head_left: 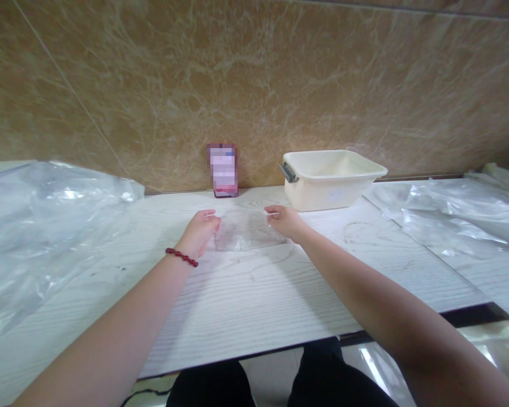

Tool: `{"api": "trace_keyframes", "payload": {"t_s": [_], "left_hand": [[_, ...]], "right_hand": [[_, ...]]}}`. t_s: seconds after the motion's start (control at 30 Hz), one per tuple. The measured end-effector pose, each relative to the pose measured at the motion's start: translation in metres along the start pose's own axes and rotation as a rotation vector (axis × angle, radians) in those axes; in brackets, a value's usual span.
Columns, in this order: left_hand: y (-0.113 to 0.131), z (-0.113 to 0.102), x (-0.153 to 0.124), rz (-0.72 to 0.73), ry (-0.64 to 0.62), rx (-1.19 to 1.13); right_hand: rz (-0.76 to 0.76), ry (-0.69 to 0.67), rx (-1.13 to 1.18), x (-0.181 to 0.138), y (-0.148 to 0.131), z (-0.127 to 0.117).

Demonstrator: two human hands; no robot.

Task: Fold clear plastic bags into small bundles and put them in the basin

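Note:
A small clear plastic bag [246, 233] is stretched flat between my two hands, just over the white wood-grain table [237, 305]. My left hand [201, 230] pinches its left side near the upper corner; a red bead bracelet [181, 256] circles that wrist. On the other side, my right hand [285, 221] pinches the bag's upper right corner. Nothing can be made out inside the bag. Behind the right hand stands a cream plastic bin [322, 192] with a grey side latch.
A phone [224, 169] leans upright against the brown marbled wall [173, 85]. Large clear plastic sheeting [51, 226] lies on the left, and more plastic sheeting [458, 209] lies at the right across a table seam. The table's front edge is close to my legs.

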State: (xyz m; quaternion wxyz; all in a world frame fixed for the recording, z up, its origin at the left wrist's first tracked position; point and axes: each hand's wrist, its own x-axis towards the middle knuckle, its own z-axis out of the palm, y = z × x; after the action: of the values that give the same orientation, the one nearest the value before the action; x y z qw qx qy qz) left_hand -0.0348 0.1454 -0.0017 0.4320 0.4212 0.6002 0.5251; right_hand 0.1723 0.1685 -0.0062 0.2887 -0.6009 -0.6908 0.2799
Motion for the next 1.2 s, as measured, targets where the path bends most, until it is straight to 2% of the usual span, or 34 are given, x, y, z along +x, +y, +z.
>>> {"api": "trace_keyframes", "payload": {"t_s": [0.1,0.17,0.37,0.6,0.73,1.0,1.07,1.2], "left_hand": [[-0.006,-0.004,0.003,0.139,0.091,0.312],[-0.01,-0.006,0.005,0.165,0.102,0.402],[-0.015,-0.01,0.009,0.158,0.037,0.462],[-0.007,-0.009,0.004,0.153,0.038,0.565],[0.0,-0.013,-0.001,0.107,0.053,0.707],[0.02,-0.026,-0.023,-0.16,-0.227,0.687],[0.021,-0.027,-0.025,-0.184,-0.281,0.696],[0.019,-0.026,-0.025,-0.171,-0.309,0.689]], "right_hand": [[-0.014,0.002,-0.012,0.0,0.002,0.0],[-0.023,-0.004,-0.028,0.0,0.002,0.0],[-0.053,0.002,-0.071,-0.002,-0.002,-0.001],[-0.058,0.035,-0.111,-0.001,-0.002,-0.003],[-0.055,0.038,-0.165,0.0,0.001,-0.004],[0.027,-0.033,-0.25,-0.009,-0.006,-0.019],[0.037,-0.08,-0.264,-0.013,-0.01,-0.024],[0.061,-0.178,-0.298,-0.018,-0.013,-0.03]]}}
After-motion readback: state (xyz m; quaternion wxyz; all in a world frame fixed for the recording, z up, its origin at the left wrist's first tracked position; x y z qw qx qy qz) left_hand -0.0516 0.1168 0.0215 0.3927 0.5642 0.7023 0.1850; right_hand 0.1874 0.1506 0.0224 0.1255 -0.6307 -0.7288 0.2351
